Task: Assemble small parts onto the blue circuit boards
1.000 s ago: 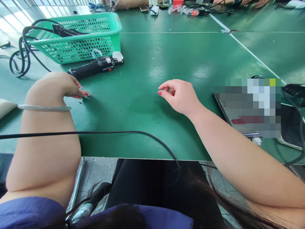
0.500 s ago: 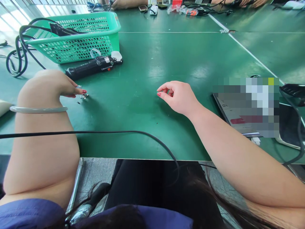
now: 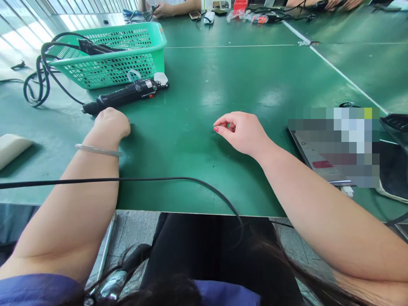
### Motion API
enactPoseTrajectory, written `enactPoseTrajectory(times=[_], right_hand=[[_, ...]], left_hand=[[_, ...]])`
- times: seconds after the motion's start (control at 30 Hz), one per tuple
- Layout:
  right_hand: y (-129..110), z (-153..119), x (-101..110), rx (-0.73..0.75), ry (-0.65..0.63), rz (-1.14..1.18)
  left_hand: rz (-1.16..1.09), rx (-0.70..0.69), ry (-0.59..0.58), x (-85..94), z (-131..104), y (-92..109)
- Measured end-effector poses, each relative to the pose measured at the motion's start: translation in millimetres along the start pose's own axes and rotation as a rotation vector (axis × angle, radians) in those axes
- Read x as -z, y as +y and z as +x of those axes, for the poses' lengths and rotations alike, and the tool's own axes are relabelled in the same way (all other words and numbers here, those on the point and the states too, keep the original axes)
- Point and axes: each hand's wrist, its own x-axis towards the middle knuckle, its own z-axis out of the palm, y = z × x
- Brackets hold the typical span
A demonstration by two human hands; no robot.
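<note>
My left hand (image 3: 113, 122), with a pale bangle (image 3: 98, 149) at the wrist, is bent over the tabletop just in front of a black electric screwdriver (image 3: 127, 94). Its fingers are turned away and hidden, and so is the spot where small metal pieces lay. My right hand (image 3: 242, 131) rests on the green table (image 3: 178, 148) right of the middle. Thumb and index finger are pinched together at the tips; anything between them is too small to make out.
A green plastic basket (image 3: 110, 63) with black cabled items stands at the back left. A black cable (image 3: 159, 179) crosses near the front edge. At right lies a dark flat object (image 3: 306, 157), partly blurred. A white rounded object (image 3: 14, 148) sits far left. Other people's hands (image 3: 164, 10) are across the table.
My left hand has swung right and turned, so its fingers and the small metal pieces no longer show. My right hand keeps its pinch. The view has shifted slightly.
</note>
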Motion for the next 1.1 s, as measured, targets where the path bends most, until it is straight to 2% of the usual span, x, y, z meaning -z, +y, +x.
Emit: enactPoseTrajectory(times=[0.1, 0.27, 0.43, 0.77, 0.93, 1.03, 1.1], right_hand=[[0.7, -0.2, -0.5, 0.002, -0.014, 0.005], [1.1, -0.3, -0.4, -0.009, -0.035, 0.009], [0.1, 0.0, -0.4, -0.005, -0.031, 0.018], [1.0, -1.5, 2.4, -0.029, -0.014, 0.068], [1.0, -0.9, 1.0, -0.022, -0.034, 0.082], [0.9, -0.9, 0.3, -0.030, -0.047, 0.083], [1.2, -0.9, 0.2, -0.032, -0.043, 0.082]], left_hand=[[0.033, 0.147, -0.020, -0.4, -14.1, 8.7], [-0.152, 0.137, 0.035, -9.0, -28.1, 7.2], [-0.228, -0.010, 0.102, -13.7, -38.9, -11.2], [-0.159, 0.052, 0.219, -0.4, -46.5, -25.0], [-0.246, 0.043, 0.140, -6.4, -47.3, -35.2], [-0.308, -0.015, 0.149, -13.3, -43.9, -26.1], [-0.341, -0.084, 0.147, -18.0, -43.5, -9.9]])
